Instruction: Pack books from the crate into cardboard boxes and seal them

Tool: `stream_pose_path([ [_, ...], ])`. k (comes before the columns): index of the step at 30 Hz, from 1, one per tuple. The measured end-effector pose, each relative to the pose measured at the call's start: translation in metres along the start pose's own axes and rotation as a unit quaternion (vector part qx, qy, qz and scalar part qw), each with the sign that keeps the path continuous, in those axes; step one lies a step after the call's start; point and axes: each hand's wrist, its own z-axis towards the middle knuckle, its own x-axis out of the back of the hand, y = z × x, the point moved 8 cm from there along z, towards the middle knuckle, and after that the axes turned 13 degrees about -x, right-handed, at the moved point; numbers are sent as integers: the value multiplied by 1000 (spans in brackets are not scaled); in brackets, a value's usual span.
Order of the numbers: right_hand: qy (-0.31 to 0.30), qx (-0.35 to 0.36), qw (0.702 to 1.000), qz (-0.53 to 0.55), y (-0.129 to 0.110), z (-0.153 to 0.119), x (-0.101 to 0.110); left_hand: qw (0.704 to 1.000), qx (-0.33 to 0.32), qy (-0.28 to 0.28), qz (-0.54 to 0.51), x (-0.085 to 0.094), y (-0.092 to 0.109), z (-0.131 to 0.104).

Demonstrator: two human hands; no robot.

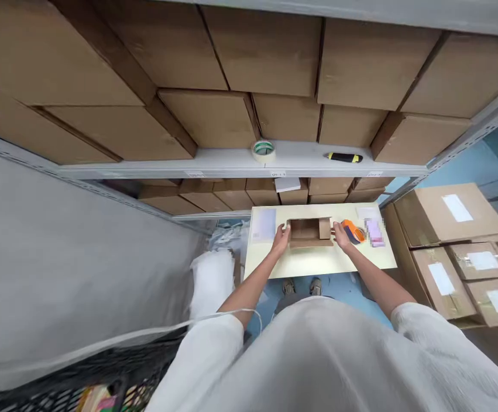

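A small brown cardboard box (304,229) lies on a pale yellow table (317,263), its top open and a flap showing at its right end. My left hand (281,239) grips the box's left end. At the right end, my right hand (340,234) has its fingers bent at the box's edge; what they pinch is too small to make out. Just right of that hand sits an orange and dark blue tape dispenser (352,232). Pink-purple packets (374,232) lie farther right.
Shelves of cardboard boxes (275,48) rise in front. A tape roll (263,150) and a yellow-black cutter (345,157) rest on the shelf edge. Labelled boxes (442,280) are stacked at right. White wrapping material (212,280) stands left of the table; a black crate (141,372) is lower left.
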Motion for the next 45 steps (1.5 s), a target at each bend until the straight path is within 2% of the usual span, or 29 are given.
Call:
stream_pose_path([
  [3, 73, 64, 994, -42, -18, 0, 13, 992, -101, 24, 74, 10, 29, 1],
  [5, 83, 92, 990, -65, -30, 2, 13, 968, -201, 30, 148, 15, 59, 2],
  [8, 57, 123, 985, -104, -46, 4, 7, 927, -303, -19, 221, 9, 96, 6],
  [11, 62, 165, 972, -154, -61, 0, 3, 903, -339, -85, 251, -1, 114, 16],
  [13, 63, 210, 954, -205, -72, -6, -2, 891, -331, -145, 275, -9, 112, 24],
  [16, 19, 277, 908, -313, -90, -18, -23, 880, -258, -229, 327, -16, 89, 35],
  [19, -57, 298, 848, -436, -98, -27, -54, 866, -191, -286, 363, -18, 67, 41],
  [22, -117, 296, 774, -548, -98, -36, -82, 846, -181, -314, 391, -23, 62, 47],
  [25, -108, 308, 705, -629, -100, -44, -92, 830, -173, -327, 418, -28, 63, 57],
  [27, -55, 314, 687, -653, -108, -47, -84, 825, -167, -335, 423, -30, 63, 61],
  [30, 23, 268, 704, -657, -115, -42, -56, 831, -168, -340, 407, -30, 61, 64],
  [32, 22, 212, 725, -655, -112, -34, -39, 840, -172, -338, 389, -26, 59, 62],
  [34, -9, 163, 742, -651, -103, -24, -32, 850, -175, -334, 368, -22, 58, 60],
  [37, -45, 117, 754, -644, -90, -9, -34, 865, -184, -327, 332, -18, 57, 56],
  [41, -55, 99, 760, -640, -81, 9, -45, 889, -195, -306, 281, -14, 56, 47],
  [43, -55, 99, 764, -635, -79, 15, -47, 912, -201, -263, 242, -5, 52, 44],
  [45, -53, 108, 772, -623, -79, 18, -47, 942, -198, -183, 201, 14, 44, 43],
])
